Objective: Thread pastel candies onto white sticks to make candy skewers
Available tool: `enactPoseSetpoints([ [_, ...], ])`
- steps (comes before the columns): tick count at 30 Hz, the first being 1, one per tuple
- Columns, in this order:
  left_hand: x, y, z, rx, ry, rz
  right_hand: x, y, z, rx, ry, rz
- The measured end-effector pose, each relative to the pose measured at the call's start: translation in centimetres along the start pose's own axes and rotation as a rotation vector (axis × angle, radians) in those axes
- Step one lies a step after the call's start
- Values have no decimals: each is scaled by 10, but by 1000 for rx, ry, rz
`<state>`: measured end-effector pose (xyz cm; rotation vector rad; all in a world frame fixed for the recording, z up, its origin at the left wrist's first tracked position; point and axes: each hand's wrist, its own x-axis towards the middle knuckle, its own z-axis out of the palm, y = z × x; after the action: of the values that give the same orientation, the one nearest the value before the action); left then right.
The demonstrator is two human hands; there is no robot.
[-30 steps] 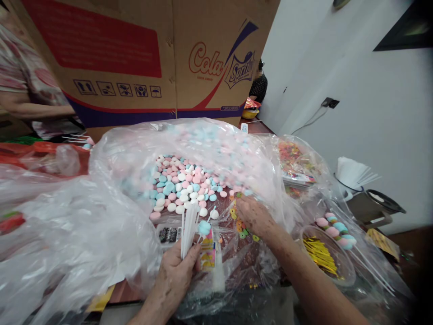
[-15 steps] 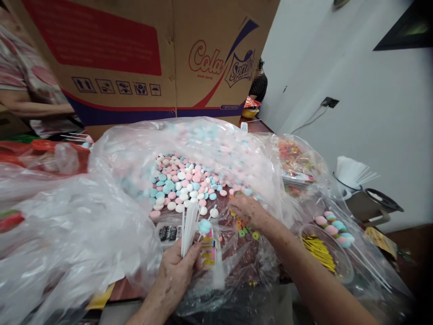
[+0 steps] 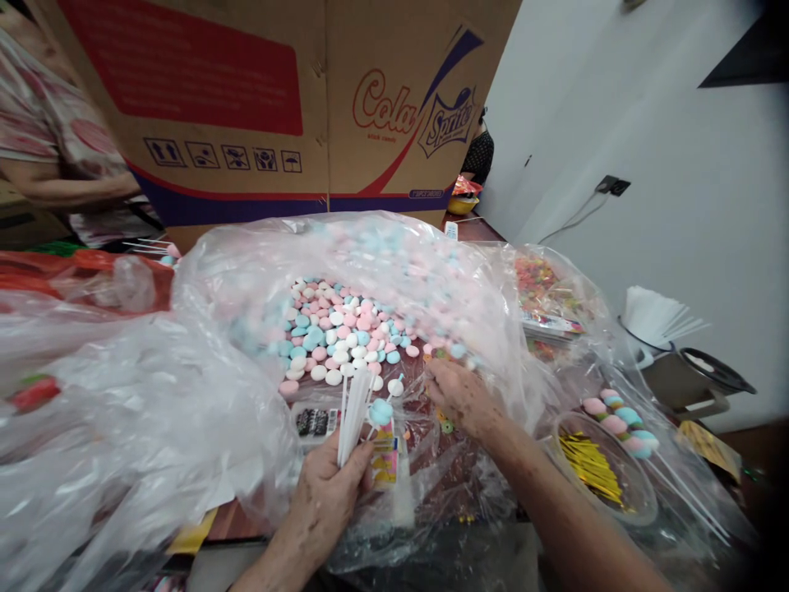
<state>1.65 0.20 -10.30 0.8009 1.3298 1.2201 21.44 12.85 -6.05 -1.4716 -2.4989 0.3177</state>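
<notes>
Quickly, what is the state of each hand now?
Left hand: closed, holding white sticks.
Right hand: near ring candies; whether it holds one cannot be told.

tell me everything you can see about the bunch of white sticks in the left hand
The bunch of white sticks is gripped in the person's left hand, which hides the lower ends. The sticks are thin, straight and plain white, looking like paper or plastic, though the material is uncertain. They stand roughly upright, leaning slightly right in the picture, packed close below and spreading a little at the top. In the view, their tips reach the near edge of the scattered pink, blue and white candies.
</notes>
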Motion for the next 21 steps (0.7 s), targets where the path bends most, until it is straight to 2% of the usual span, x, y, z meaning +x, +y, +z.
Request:
enactPoseSetpoints([
  [2, 0, -1, -1, 6, -5, 19, -1, -5, 2, 270, 60, 51],
  [6, -2, 5, -2, 68, -56, 26, -2, -24, 5, 1161, 158, 204],
  [8, -3, 8, -3, 128, -64, 26, -3, -34, 7, 1341, 182, 237],
  [13, -2, 5, -3, 206, -59, 52, -6, -39, 12, 1410, 202, 217],
  [18, 1, 2, -3, 208, -76, 68, -10, -35, 11, 1024, 339, -60],
  [21, 1, 1, -4, 177, -68, 77, -16, -43, 13, 927, 362, -103],
])
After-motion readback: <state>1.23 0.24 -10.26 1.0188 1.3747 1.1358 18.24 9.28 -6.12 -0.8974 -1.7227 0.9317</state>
